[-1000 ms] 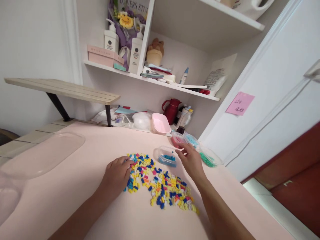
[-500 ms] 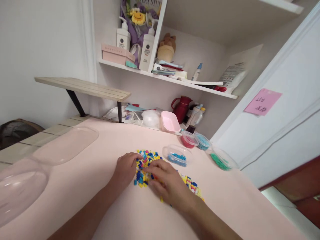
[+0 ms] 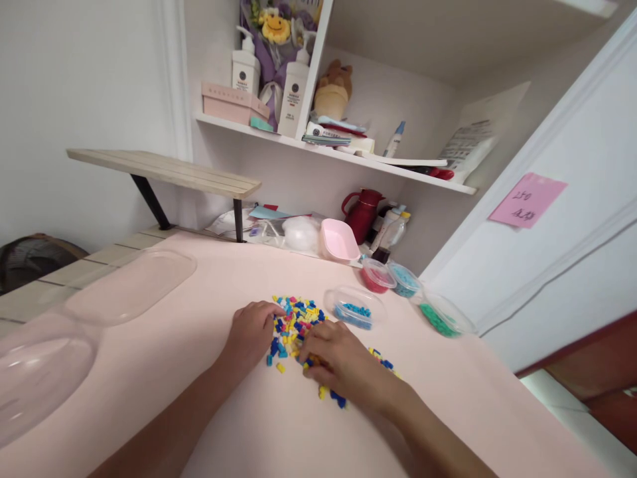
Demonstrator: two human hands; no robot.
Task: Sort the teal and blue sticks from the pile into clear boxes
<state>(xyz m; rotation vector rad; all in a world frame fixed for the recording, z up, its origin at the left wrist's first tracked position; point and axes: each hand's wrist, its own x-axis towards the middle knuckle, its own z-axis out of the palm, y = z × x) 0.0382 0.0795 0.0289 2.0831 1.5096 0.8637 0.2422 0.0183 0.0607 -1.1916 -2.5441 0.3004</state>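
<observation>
A loose pile of small plastic building bricks (image 3: 297, 322), yellow, blue, white and pink, lies on the pink tabletop. My left hand (image 3: 253, 330) rests at the pile's left edge, its fingers loosely bent and their tips touching bricks. Over the pile's right side my right hand (image 3: 334, 356) is curved with thumb and fingers apart, covering some yellow and orange bricks. A few yellow and blue bricks (image 3: 338, 398) lie below that hand. More mixed bricks (image 3: 382, 359) show to its right, partly hidden behind it. Just beyond it stands a clear tub (image 3: 354, 312) of blue bricks.
Clear tubs of red pieces (image 3: 377, 276), light blue pieces (image 3: 404, 281) and green pieces (image 3: 438, 320) stand at the back right. A pink bowl (image 3: 339, 241) and a red jug (image 3: 364, 207) are behind them. Clear lids (image 3: 134, 285) lie left, near a small raised wooden shelf (image 3: 164, 171).
My right hand has drawn back slightly to the right and nearer, with its fingers more curled. Some blue and yellow bricks now show below it. My left hand has hardly moved.
</observation>
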